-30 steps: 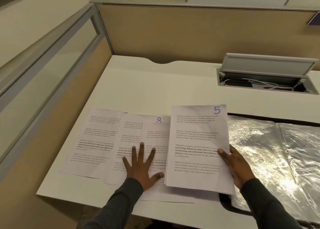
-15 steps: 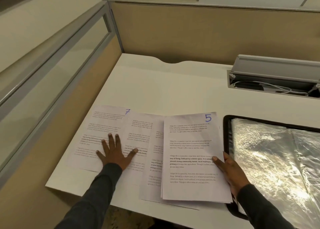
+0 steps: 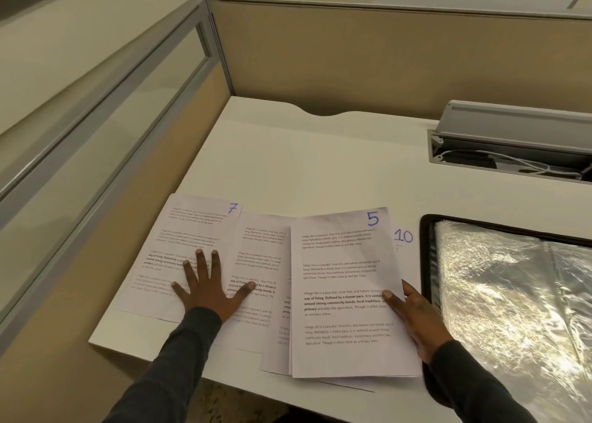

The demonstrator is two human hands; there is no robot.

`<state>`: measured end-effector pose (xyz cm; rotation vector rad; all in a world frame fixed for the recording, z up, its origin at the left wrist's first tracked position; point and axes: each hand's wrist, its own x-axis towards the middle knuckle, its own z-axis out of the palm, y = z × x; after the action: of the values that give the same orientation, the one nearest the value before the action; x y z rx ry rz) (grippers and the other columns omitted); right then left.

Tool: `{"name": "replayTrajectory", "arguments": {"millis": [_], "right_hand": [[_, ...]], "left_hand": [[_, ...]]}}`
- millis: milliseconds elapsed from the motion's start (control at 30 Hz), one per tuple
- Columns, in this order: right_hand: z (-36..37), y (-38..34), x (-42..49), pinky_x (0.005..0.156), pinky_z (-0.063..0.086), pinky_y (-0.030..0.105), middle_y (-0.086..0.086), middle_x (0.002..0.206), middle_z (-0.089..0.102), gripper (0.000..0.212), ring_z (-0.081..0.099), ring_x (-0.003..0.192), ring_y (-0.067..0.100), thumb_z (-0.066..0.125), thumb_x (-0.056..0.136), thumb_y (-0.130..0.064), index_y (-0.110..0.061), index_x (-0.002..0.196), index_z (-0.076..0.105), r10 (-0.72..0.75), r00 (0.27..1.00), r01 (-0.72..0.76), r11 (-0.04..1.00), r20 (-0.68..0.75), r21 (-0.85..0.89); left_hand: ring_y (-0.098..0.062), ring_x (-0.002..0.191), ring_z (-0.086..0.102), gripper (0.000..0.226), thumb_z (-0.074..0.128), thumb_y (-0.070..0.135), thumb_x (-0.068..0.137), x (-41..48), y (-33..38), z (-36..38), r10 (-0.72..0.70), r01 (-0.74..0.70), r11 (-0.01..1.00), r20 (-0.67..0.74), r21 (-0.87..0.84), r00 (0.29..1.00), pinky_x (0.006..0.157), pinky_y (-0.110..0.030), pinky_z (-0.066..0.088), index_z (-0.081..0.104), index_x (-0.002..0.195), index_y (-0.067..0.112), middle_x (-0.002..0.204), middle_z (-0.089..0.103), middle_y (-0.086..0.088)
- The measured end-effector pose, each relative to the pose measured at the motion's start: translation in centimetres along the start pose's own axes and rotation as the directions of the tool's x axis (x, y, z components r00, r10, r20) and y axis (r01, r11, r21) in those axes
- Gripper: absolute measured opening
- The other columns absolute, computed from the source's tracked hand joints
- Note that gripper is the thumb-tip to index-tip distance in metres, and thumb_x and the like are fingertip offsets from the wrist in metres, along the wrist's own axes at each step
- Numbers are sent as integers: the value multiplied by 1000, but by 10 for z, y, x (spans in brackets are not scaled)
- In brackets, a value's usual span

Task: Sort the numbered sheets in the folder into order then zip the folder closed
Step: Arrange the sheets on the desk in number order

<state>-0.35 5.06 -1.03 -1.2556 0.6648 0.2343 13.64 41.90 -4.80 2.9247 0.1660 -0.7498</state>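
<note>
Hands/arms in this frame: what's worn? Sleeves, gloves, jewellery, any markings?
The left sleeve and the right sleeve are both long, plain and dark grey, ending snugly at the wrist, with no logos or markings visible. The left hand and the right hand are bare: no gloves, and no rings, watch or bracelet visible.

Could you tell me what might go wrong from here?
1. The stack topped by sheet 5, pinched by the right hand, lies near the front edge of the desk; sheets could slide off.
2. It covers the numbers of the middle sheets, so they could be misordered.
3. Sheet 10 is mostly buried beneath it and may be overlooked.
</note>
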Motion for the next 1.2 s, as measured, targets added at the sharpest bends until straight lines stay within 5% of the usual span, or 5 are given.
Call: {"name": "replayTrajectory", "arguments": {"millis": [333, 467, 567, 800, 1200], "right_hand": [[15, 3, 8, 90, 58, 55, 9, 115, 75, 33, 73, 102, 34, 60, 98, -21, -23, 130, 57, 8, 999, -9, 1000, 46, 23], [19, 3, 12, 93, 55, 60, 11, 118, 73, 35, 72, 104, 36, 62, 96, -23, -25, 131, 56, 21, 999, -23, 999, 50, 44], [21, 4, 14, 93, 54, 61, 11, 119, 73, 37, 71, 105, 37, 64, 94, -24, -24, 131, 57, 14, 998, -18, 998, 61, 56], [23, 3, 19, 96, 54, 59, 8, 121, 73, 46, 71, 108, 34, 73, 88, -29, -24, 131, 58, -15, 998, 11, 998, 63, 57], [11, 6, 30, 94, 55, 58, 8, 121, 72, 37, 71, 106, 33, 64, 96, -26, -24, 132, 57, -17, 1000, 17, 999, 17, 41]], "left_hand": [[-35, 147, -22, 120, 19, 96, 63, -6, -2, -5, -8, 9, 1000, -32, 17, 999, 114, -64, -3, -29, 148, 26, 157, -35, -5], [-30, 143, 29, 89, 41, 72, 81, -29, 36, -19, 82, -168, 926, -254, -339, 964, 116, -48, 28, 31, 149, 17, 156, 30, -12], [-19, 98, 63, 44, 65, 55, 83, -50, 74, -33, 98, -174, 706, -150, -686, 984, 78, -26, 52, 62, 106, 18, 104, 66, -1], [-26, 69, 62, 30, 74, 25, 87, -42, 96, -33, 36, -16, 650, 10, -760, 999, 64, -37, 57, 55, 70, 8, 76, 68, -12], [-19, 67, 54, 30, 56, 17, 98, -23, 66, -44, -23, 1, 756, -25, -654, 999, 59, -25, 41, 53, 69, 9, 71, 60, -5]]}}
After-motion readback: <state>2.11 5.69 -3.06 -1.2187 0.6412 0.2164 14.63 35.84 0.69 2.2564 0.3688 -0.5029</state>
